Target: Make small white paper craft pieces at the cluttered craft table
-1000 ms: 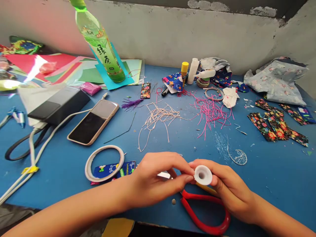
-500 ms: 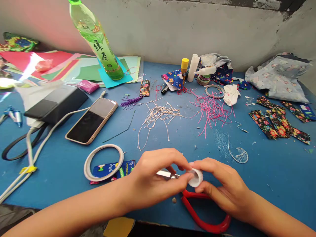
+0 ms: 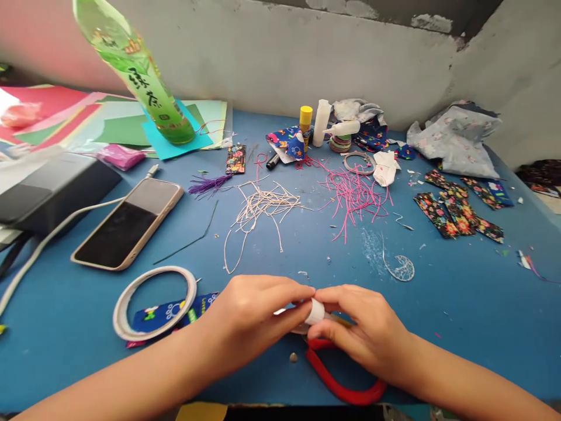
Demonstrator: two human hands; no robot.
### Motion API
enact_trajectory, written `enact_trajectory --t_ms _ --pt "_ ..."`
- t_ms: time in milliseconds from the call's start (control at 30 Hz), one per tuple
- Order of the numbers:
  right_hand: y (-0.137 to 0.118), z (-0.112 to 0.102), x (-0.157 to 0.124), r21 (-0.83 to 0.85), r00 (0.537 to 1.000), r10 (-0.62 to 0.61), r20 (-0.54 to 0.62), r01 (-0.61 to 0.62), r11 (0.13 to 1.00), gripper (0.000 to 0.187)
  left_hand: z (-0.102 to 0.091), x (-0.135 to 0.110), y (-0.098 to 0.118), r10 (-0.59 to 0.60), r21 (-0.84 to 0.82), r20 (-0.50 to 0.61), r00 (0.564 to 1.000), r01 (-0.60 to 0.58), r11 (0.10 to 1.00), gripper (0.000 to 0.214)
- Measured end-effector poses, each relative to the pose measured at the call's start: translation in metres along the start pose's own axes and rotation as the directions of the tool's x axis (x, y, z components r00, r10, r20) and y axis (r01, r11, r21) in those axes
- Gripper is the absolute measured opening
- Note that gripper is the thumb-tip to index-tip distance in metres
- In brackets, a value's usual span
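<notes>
My left hand (image 3: 263, 310) and my right hand (image 3: 362, 327) meet near the table's front edge. Both are closed on a small white ring (image 3: 314, 312), hollow like a bottle cap, pinched between thumbs and fingers. Part of it is hidden by the fingertips. Under my hands lies a pair of scissors (image 3: 346, 386) with red handles, its blades mostly covered by my fingers. A small round brownish bead-like piece (image 3: 293, 357) rests on the table below my left hand. A yellowish strip shows by my right fingers.
To the left are a tape roll (image 3: 154, 304) on blue printed fabric, a phone (image 3: 127, 225) and a green tea bottle (image 3: 144, 88). Beige cords (image 3: 265, 206), pink cords (image 3: 357, 196), a glue stick (image 3: 305, 120) and flowered fabric pieces (image 3: 456, 207) lie beyond my hands.
The white ring has turned from showing its hollow opening to showing its side, and my hands have drawn closer around it. The view has shifted to the right.
</notes>
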State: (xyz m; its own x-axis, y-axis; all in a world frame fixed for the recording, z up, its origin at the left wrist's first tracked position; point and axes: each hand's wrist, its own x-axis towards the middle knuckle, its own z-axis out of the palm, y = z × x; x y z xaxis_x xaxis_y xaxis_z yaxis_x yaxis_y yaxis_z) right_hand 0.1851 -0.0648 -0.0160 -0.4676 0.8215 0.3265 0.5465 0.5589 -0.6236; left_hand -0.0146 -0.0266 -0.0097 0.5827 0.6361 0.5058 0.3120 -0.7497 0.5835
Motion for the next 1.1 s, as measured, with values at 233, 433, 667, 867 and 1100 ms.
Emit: enact_trajectory --t_ms 233,433,667,867,1100 --pt "0.001 0.002 -0.003 0.023 0.997 0.072 0.011 -0.072 0.997 0.041 -0.001 0.002 0.000 -0.042 -0.074 0.049 0.998 0.046 0.996 0.017" --pt "-0.002 0.002 -0.003 0.055 0.998 0.060 0.001 -0.060 0.997 0.040 -0.003 0.008 0.003 -0.189 -0.284 0.091 0.978 0.208 0.936 0.008" --pt "-0.001 0.001 -0.004 0.071 1.000 0.009 0.006 -0.009 0.997 0.038 -0.006 0.011 0.001 -0.409 -0.371 0.310 0.858 0.505 0.779 0.015" --pt "0.000 0.003 -0.006 0.032 0.998 -0.042 -0.050 0.043 0.999 0.034 -0.002 0.009 0.000 -0.235 -0.354 0.126 0.964 0.265 0.897 0.012" --pt "-0.002 0.004 -0.007 0.035 0.996 -0.048 -0.081 0.051 0.998 0.032 0.001 0.008 0.001 -0.230 -0.427 0.101 0.968 0.251 0.869 0.014"
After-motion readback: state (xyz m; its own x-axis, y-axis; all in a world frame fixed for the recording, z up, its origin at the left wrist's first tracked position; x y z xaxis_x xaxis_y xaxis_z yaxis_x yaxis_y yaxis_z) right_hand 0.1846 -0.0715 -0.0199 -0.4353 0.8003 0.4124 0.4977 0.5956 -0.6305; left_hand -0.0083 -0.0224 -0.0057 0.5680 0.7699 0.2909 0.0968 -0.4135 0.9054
